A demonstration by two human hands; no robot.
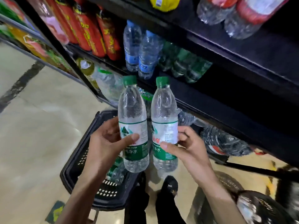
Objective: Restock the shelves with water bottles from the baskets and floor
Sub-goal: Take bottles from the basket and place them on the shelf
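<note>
My left hand (106, 139) grips a clear water bottle (131, 110) with a green cap and green label, held upright. My right hand (186, 144) grips a second bottle of the same kind (164, 113) beside it, the two almost touching. Both bottles are raised in front of the black shelf unit (226, 101). Below them a black plastic basket (77, 160) stands on the floor with more green-label bottles (116, 172) lying in it. On the middle shelf stand blue-label bottles (142, 50) and green-tinted bottles (184, 62).
Red packets (90, 29) fill the shelf at the left. Wrapped bottle packs (224, 141) lie under the lowest shelf. A second dark basket (258, 207) sits at the bottom right. My black shoes (168, 186) stand between the baskets on the pale tiled floor (32, 126).
</note>
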